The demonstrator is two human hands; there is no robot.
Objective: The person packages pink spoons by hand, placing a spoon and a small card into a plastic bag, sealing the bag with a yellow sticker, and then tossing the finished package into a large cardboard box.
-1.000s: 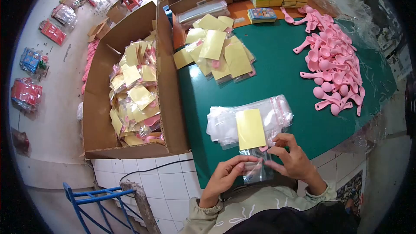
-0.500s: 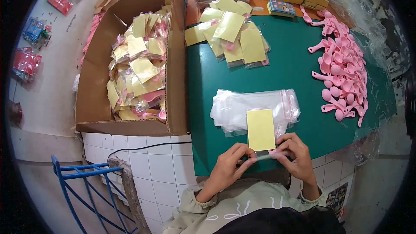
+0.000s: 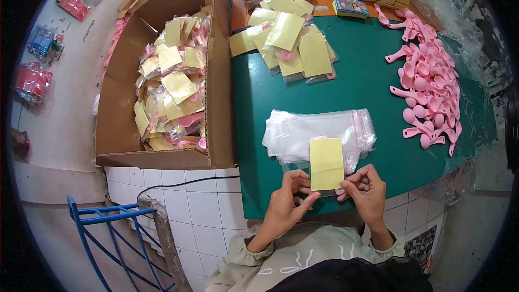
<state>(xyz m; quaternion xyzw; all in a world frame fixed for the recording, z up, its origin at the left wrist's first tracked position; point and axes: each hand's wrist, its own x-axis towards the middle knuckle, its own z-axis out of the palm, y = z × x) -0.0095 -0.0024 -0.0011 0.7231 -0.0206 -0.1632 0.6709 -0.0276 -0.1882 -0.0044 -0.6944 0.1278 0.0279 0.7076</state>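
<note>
A clear plastic bag with a yellow card (image 3: pixel 326 163) inside lies at the table's near edge, over the front of a stack of clear bags (image 3: pixel 319 130). My left hand (image 3: pixel 292 199) grips the bag's lower left corner between thumb and fingers. At the lower right corner, my right hand (image 3: pixel 366 194) pinches the bag, where a bit of pink plastic shows beside the card. Most of that pink piece is hidden behind the card. To the right lies a heap of pink measuring spoons (image 3: pixel 427 84).
On the left stands a cardboard box (image 3: pixel 121 103) full of packed bags. More filled bags (image 3: pixel 289 40) lie at the back of the green table (image 3: pixel 357 70). Stacks of small cards (image 3: pixel 351 8) sit at the far edge. A blue metal rack (image 3: pixel 108 213) stands on the floor.
The bag's lower edge, earlier a narrow strip pulled taut between both hands, now lies flat below the card. My fingers have loosened and shifted slightly. The card now shows a crease.
</note>
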